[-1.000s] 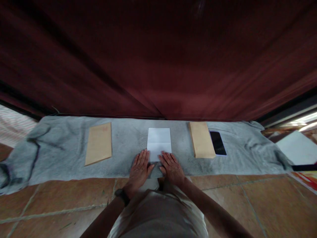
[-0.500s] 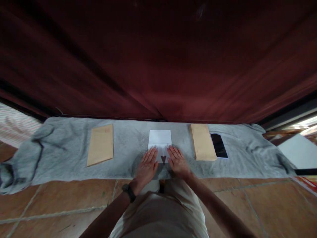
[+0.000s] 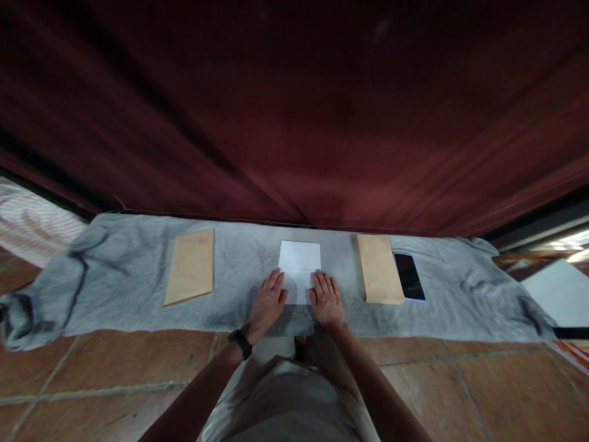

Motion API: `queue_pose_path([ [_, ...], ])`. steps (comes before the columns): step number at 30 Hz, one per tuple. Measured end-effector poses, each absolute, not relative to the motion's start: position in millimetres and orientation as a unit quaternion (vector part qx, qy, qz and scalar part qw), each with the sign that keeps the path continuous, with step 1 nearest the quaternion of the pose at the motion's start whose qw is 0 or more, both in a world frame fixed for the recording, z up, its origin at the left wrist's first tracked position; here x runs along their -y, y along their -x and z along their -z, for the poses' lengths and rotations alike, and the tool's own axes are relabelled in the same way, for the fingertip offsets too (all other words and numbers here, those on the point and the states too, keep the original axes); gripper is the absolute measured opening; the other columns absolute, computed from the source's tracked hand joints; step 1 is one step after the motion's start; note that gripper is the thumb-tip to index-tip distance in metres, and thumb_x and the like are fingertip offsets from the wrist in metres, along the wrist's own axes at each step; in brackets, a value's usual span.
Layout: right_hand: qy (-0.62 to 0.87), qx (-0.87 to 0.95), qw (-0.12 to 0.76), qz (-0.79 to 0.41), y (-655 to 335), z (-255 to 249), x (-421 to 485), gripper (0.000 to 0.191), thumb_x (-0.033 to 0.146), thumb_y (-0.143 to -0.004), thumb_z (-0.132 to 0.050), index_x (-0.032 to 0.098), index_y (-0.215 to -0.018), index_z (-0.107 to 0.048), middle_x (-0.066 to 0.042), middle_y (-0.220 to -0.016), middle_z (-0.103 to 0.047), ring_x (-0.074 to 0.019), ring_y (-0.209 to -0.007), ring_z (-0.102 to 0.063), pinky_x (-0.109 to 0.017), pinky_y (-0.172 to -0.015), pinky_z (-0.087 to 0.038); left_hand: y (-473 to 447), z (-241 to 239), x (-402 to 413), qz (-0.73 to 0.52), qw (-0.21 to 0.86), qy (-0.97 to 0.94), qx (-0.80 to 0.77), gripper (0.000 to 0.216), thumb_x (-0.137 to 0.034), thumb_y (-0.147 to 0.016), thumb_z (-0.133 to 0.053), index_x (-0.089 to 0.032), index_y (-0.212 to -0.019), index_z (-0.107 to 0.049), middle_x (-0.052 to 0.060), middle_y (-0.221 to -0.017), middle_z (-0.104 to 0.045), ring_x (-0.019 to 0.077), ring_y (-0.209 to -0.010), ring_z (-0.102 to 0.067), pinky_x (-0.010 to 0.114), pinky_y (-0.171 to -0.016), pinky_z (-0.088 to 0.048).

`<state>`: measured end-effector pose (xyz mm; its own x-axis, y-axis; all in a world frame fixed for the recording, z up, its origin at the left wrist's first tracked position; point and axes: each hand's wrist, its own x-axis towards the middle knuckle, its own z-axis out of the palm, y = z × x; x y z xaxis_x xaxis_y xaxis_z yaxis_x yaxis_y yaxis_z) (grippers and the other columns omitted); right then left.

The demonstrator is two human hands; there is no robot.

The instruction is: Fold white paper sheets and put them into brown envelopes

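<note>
A sheet of white paper (image 3: 300, 261) lies flat in front of me on a grey cloth, with a faint crease across its middle. My left hand (image 3: 267, 302) rests palm down at the paper's left edge, fingers stretched out and pointing forward. On the opposite side, my right hand (image 3: 327, 301) lies palm down along the right edge, its fingers also extended. Both thumbs point inward at the paper's near half. Neither hand grasps anything.
The grey cloth (image 3: 243, 264) covers a long narrow surface. At the left lies a brown envelope (image 3: 191, 267). To the right are a stack of brown envelopes (image 3: 381, 269) and a dark-screened phone (image 3: 409, 277). A dark red curtain (image 3: 294, 153) hangs behind.
The near part of the paper showed a dark V-shaped notch between my hands before; now it looks plain and flat. My hands have shifted slightly outward to the paper's sides.
</note>
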<state>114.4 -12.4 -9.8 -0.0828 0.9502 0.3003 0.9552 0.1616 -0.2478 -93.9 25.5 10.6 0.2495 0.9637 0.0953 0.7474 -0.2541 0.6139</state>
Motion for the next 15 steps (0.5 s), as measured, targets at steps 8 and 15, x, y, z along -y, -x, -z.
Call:
queue_pose_path([
  [8, 0.649, 0.737, 0.189, 0.006, -114, 10, 13, 0.051, 0.033, -0.105, -0.04, 0.016, -0.153, -0.044, -0.01, -0.156, -0.046, -0.0278, -0.145, -0.042, -0.049, -0.121, -0.027, 78, -17, -40, -0.444, 0.474, -0.445, -0.616, 0.041, -0.019, -0.075, -0.069, -0.019, -0.116, -0.067, 0.008, -0.111, -0.073, 0.0235, -0.099, -0.069, 0.036, -0.087, -0.055],
  [15, 0.647, 0.736, 0.197, 0.004, -116, 7, 14, 0.05, 0.031, -0.105, -0.039, 0.014, -0.151, -0.045, -0.012, -0.155, -0.047, -0.027, -0.144, -0.042, -0.049, -0.121, -0.028, 79, -32, -55, -0.463, 0.57, -0.353, -0.58, 0.028, -0.023, -0.064, -0.076, -0.016, -0.091, -0.069, 0.0, -0.071, -0.069, 0.0153, -0.061, -0.062, 0.026, -0.059, -0.049],
])
